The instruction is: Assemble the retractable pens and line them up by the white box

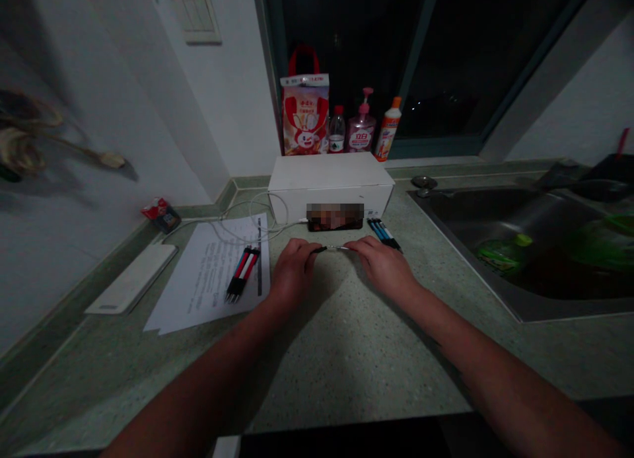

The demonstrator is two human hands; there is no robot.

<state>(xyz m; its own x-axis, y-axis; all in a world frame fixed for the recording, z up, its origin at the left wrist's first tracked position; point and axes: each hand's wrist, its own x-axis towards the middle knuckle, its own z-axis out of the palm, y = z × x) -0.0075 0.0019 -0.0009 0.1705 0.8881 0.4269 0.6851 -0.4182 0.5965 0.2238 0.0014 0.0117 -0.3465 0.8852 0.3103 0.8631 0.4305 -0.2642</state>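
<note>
Over the counter in front of the phone (335, 220), my left hand (293, 267) pinches a short black pen part (321, 249). My right hand (385, 265) pinches a thin, pale pen part (343, 248) from the other side. The two pieces lie almost in line with their inner ends close together; whether they touch is too small to tell. Left of my left hand, several pens with red, white, blue and black barrels (242, 275) rest on printed sheets (203, 279). Beyond my right hand lie several blue and black pens (384, 234).
Behind the phone stands a white box (331, 180). A white cable (232, 236) loops leftward past a white power bank (133, 279). On the right is a metal sink (470, 227) with green things inside. Bottles (361, 131) and a red bag (306, 114) stand by the window.
</note>
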